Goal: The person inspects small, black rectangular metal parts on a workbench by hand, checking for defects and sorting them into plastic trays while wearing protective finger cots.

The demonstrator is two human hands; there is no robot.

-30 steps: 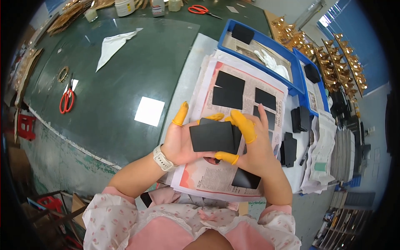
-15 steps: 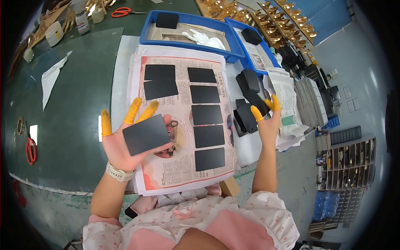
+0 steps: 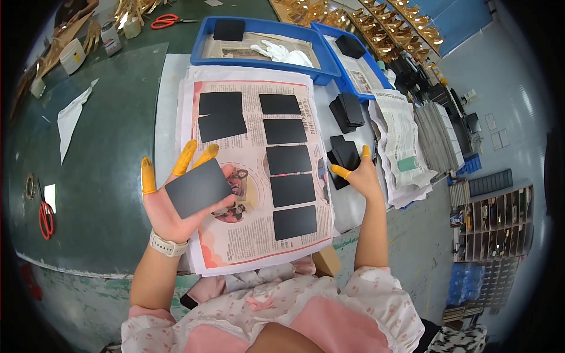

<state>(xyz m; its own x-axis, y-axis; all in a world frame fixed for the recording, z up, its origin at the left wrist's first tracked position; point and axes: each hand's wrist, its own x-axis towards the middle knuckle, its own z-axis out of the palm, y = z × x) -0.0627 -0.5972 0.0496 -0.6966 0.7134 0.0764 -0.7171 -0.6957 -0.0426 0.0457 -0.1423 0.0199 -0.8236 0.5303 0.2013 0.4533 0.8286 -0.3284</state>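
Observation:
A thin black rectangular plate (image 3: 200, 187) lies across the palm of my left hand (image 3: 168, 203), steadied by the thumb. Yellow finger cots cover several fingertips of that hand, which are spread. My right hand (image 3: 364, 176), with yellow cots on thumb and forefinger, grips a black plate (image 3: 347, 154) over the nearer pile. Part of that plate and the pile is hidden by the hand. Just beyond is another pile of black plates (image 3: 347, 112). Between my hands, more plates lie in two columns on newspaper (image 3: 247, 247); one is the lowest right plate (image 3: 295, 222).
Behind the newspaper stands a blue tray (image 3: 265, 69) holding a black block and white gloves. A second blue tray (image 3: 353, 88) adjoins it. Folded newspapers (image 3: 400, 147) sit right of the piles. Red-handled scissors (image 3: 46, 217) and a white cloth (image 3: 72, 126) are at left.
My right hand has moved left and nearer to me, from beside the far pile to the nearer one. The slanting plate between the piles has left that spot. My left hand barely moved.

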